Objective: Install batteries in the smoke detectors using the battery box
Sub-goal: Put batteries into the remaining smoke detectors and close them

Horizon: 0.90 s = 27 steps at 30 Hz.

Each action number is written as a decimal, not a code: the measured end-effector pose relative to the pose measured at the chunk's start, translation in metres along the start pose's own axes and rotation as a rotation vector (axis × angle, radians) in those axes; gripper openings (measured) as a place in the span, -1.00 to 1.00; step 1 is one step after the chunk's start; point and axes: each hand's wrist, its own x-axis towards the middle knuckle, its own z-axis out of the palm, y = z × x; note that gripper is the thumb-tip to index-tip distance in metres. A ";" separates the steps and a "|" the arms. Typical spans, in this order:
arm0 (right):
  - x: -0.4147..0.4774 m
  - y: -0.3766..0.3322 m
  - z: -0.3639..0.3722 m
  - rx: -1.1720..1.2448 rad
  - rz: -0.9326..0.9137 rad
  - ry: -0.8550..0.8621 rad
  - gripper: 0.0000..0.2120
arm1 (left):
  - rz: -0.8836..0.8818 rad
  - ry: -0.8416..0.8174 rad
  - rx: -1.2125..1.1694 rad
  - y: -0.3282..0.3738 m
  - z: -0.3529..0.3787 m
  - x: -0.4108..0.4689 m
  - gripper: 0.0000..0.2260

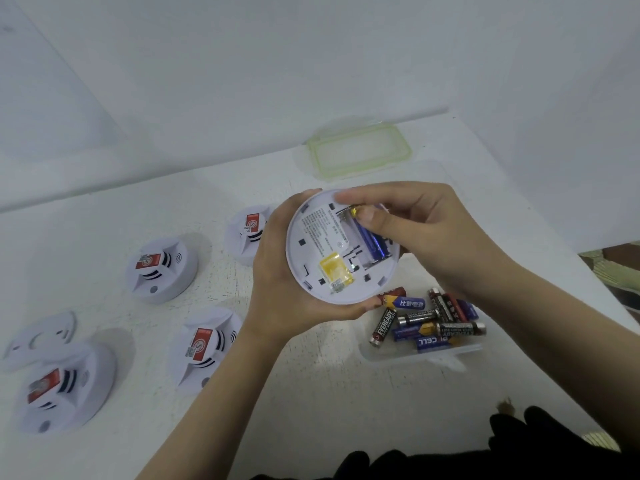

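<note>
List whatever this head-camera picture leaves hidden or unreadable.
Head view: upper end of the blue battery, under the thumb of the right hand; seating unclear.
Head view: print on the label of the held detector, too small.
Head view: the farthest detector, partly behind the left hand.
Head view: far part of the battery box, behind the held detector; battery count unclear.
Head view: dark thing, cut off by the bottom edge.

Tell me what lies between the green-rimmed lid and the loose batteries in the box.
In the head view, the held smoke detector and the right hand on its blue battery; the table beneath is hidden.
</note>
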 end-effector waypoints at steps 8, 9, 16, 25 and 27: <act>0.003 -0.003 0.010 0.112 0.181 0.041 -0.77 | -0.061 0.004 -0.074 0.003 0.000 -0.005 -0.14; 0.004 -0.003 0.011 0.123 0.190 0.057 -0.76 | -0.070 0.003 -0.082 0.003 0.000 -0.006 -0.14; 0.004 0.001 0.020 0.173 0.159 0.181 -0.76 | -0.097 -0.003 -0.051 0.002 0.002 -0.008 -0.17; 0.004 0.005 0.027 0.192 0.063 0.238 -0.74 | -0.109 0.003 -0.052 -0.001 0.007 -0.008 -0.10; 0.004 0.008 0.025 0.153 0.021 0.206 -0.75 | -0.050 0.024 -0.042 0.001 0.006 -0.005 -0.15</act>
